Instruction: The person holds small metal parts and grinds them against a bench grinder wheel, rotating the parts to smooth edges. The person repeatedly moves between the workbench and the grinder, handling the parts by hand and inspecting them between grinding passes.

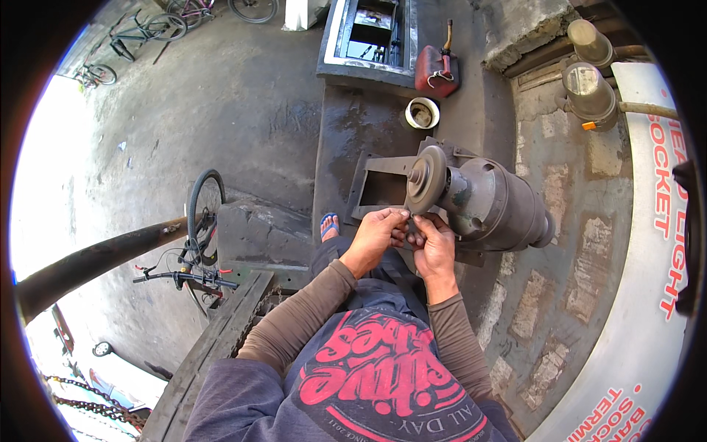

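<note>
A grinding wheel (428,183) stands on the shaft of a large, dusty grey electric motor (501,210) in front of me. My left hand (377,237) and my right hand (436,254) meet at the near edge of the wheel, thumbs and fingertips pinched closely together. Whatever lies between the fingertips is small and mostly covered by them, so I cannot make it out. Whether it touches the wheel, I cannot tell. Beside the wheel, on its left, is a rectangular metal frame (379,188).
Beyond the motor sit a white tub (412,113) and a red jerry can (436,74) with a spout. A bicycle (197,276) leans at my left beside a dark metal beam (221,328). At the right are a brick wall (534,302) and a printed banner (589,361).
</note>
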`<act>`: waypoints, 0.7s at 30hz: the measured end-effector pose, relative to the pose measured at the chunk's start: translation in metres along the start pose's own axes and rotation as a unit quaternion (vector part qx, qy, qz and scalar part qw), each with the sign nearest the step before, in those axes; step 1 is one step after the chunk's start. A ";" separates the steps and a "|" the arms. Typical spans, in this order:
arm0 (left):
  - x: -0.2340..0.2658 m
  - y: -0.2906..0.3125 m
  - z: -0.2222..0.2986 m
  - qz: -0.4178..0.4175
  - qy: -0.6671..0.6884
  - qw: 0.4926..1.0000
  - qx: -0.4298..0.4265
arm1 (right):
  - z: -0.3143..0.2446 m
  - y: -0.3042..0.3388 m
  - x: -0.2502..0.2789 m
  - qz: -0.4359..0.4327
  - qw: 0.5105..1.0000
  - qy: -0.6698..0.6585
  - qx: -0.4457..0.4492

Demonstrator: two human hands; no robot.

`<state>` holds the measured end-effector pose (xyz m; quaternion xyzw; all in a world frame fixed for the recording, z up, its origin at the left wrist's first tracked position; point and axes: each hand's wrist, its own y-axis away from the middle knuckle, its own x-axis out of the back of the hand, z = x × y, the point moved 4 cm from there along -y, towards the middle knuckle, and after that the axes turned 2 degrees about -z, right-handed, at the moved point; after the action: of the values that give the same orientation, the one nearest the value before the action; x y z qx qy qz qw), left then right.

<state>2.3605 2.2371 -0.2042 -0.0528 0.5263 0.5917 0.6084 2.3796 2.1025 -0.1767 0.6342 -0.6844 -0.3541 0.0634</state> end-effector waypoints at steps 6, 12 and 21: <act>-0.002 -0.001 -0.005 -0.018 0.049 0.998 0.024 | -0.001 0.003 -0.001 0.011 0.999 -0.031 0.007; -0.007 0.003 -0.004 -0.013 0.032 0.999 0.026 | 0.002 0.009 0.000 0.006 1.000 -0.015 0.025; 0.002 0.001 0.013 0.003 -0.190 0.981 -0.050 | 0.003 0.014 0.000 -0.019 0.999 -0.007 -0.028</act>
<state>2.3662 2.2480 -0.1994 0.0323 0.3714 0.6184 0.6918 2.3665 2.1027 -0.1708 0.6425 -0.6622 -0.3792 0.0695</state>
